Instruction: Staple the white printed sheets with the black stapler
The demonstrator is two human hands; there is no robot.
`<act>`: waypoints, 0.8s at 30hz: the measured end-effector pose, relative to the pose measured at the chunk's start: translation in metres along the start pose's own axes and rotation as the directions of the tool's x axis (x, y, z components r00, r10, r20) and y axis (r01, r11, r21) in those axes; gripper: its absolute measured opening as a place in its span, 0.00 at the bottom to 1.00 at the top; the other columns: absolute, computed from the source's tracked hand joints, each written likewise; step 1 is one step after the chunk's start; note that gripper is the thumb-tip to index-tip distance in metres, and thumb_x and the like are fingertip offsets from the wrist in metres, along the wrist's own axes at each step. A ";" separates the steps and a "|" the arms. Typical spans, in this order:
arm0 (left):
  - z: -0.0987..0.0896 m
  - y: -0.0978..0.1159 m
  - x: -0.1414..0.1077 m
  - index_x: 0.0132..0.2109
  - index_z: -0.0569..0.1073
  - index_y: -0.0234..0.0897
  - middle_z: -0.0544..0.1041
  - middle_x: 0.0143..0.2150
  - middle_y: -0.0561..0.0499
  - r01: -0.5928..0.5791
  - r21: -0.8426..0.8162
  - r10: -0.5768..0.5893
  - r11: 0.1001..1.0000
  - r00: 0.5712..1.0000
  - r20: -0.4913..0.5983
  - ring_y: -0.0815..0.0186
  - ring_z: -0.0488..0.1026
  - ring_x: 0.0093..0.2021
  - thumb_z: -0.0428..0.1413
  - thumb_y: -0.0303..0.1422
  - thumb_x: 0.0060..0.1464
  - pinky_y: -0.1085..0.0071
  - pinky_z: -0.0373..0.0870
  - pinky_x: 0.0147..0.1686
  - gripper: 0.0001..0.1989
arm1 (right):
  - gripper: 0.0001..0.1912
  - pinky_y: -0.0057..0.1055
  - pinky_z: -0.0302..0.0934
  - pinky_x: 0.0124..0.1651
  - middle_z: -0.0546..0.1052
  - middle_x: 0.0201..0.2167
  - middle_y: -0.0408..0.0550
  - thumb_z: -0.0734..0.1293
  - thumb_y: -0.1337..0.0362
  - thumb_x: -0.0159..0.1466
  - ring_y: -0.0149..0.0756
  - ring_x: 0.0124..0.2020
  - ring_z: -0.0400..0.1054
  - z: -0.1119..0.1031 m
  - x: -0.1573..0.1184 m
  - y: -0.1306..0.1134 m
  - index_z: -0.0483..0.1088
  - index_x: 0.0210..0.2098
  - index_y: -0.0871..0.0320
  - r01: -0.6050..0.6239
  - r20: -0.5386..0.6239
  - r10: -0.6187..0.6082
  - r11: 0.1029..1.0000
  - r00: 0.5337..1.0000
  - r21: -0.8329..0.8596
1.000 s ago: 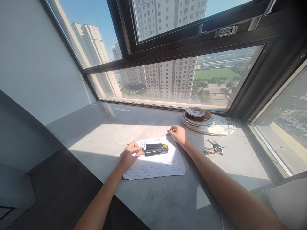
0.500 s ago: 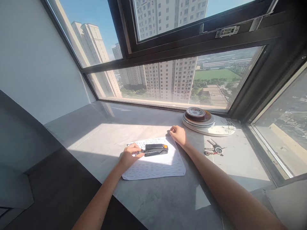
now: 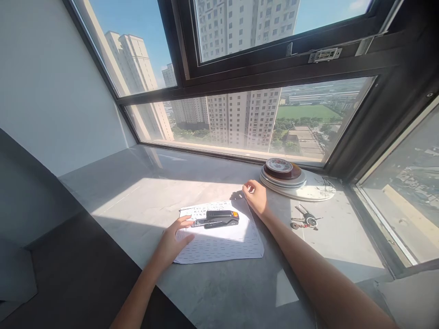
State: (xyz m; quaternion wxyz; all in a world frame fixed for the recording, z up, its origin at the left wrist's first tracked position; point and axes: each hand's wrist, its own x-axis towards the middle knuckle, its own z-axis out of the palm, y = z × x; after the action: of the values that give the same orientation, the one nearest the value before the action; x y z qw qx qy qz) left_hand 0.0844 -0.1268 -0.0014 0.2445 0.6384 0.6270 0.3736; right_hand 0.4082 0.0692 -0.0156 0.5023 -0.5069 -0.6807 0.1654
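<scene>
A black stapler [image 3: 222,218] with an orange button lies on a stack of white paper [image 3: 226,250] that carries lines of writing. A thin metal part extends from the stapler's left end. Close to that end is my left hand [image 3: 171,242], its thumb and fingers spread apart beside the paper's left edge. Above the paper's upper right corner, my right hand [image 3: 255,196] is curled with thumb and forefinger brought together. Whatever lies between those fingertips is too small to make out. A dark shadow falls on the counter next to them.
Stacked plates and dishes [image 3: 283,176] stand on an oval white board [image 3: 317,187] near the window. Right of my right forearm lies a small metal object with thin arms [image 3: 307,219]. The grey counter [image 3: 226,292] ends at a diagonal left edge; dark window frames [image 3: 240,87] border the back.
My left hand has let go of the stapler's left end, opened its fingers and drawn back to the left. My right hand stays curled in nearly the same place.
</scene>
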 end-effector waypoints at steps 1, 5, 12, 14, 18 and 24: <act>0.002 0.001 -0.003 0.64 0.77 0.47 0.81 0.62 0.42 0.010 0.004 -0.010 1.000 1.000 0.018 0.44 0.76 0.65 0.66 0.44 0.59 0.49 0.74 0.60 0.27 | 0.12 0.37 0.62 0.46 0.75 0.32 0.48 0.63 0.58 0.68 0.41 0.36 0.67 -0.003 -0.003 -0.006 0.71 0.30 0.54 0.081 0.029 -0.083 0.994 0.996 0.072; 0.011 0.012 -0.008 0.70 0.71 0.50 0.81 0.63 0.40 0.078 0.050 -0.081 0.996 0.995 0.064 0.42 0.74 0.67 0.65 0.40 0.60 0.50 0.75 0.56 0.32 | 0.27 0.40 0.64 0.50 0.78 0.39 0.53 0.58 0.42 0.76 0.44 0.41 0.70 -0.006 -0.012 -0.026 0.76 0.37 0.55 0.220 0.392 -0.454 0.830 0.800 0.512; 0.031 0.023 -0.007 0.77 0.59 0.52 0.80 0.63 0.39 -0.024 0.128 0.008 0.992 0.992 0.128 0.44 0.76 0.66 0.61 0.34 0.61 0.52 0.76 0.54 0.40 | 0.25 0.35 0.63 0.43 0.75 0.32 0.47 0.71 0.40 0.69 0.37 0.35 0.67 0.010 -0.016 -0.026 0.78 0.34 0.57 0.164 0.663 -0.570 0.805 0.486 0.571; 0.038 0.027 -0.006 0.78 0.57 0.54 0.80 0.63 0.40 -0.062 0.100 0.047 0.993 0.988 0.146 0.47 0.77 0.65 0.60 0.33 0.62 0.53 0.77 0.54 0.41 | 0.24 0.35 0.63 0.42 0.75 0.32 0.47 0.71 0.42 0.70 0.37 0.35 0.67 0.012 -0.017 -0.025 0.78 0.32 0.57 0.150 0.668 -0.578 0.797 0.468 0.585; 0.049 0.038 -0.004 0.80 0.51 0.54 0.81 0.62 0.40 -0.080 0.065 0.069 0.995 0.985 0.157 0.48 0.78 0.64 0.57 0.32 0.64 0.53 0.78 0.55 0.43 | 0.24 0.35 0.62 0.42 0.75 0.32 0.47 0.72 0.43 0.69 0.36 0.34 0.67 0.014 -0.019 -0.026 0.77 0.30 0.57 0.124 0.650 -0.595 0.775 0.472 0.620; 0.015 0.021 0.010 0.77 0.60 0.54 0.82 0.61 0.44 -0.096 0.109 0.078 0.989 0.985 0.155 0.49 0.75 0.67 0.57 0.39 0.66 0.52 0.75 0.60 0.35 | 0.25 0.36 0.63 0.46 0.76 0.35 0.50 0.67 0.41 0.72 0.38 0.36 0.68 0.017 -0.018 -0.027 0.78 0.35 0.57 0.222 0.644 -0.627 0.769 0.438 0.599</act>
State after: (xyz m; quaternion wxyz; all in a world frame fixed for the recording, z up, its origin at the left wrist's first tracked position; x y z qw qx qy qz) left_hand 0.1086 -0.1167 0.0072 0.2368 0.7047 0.5991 0.2975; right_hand 0.3796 0.0468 -0.0129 0.2508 -0.0522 -0.8850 0.3887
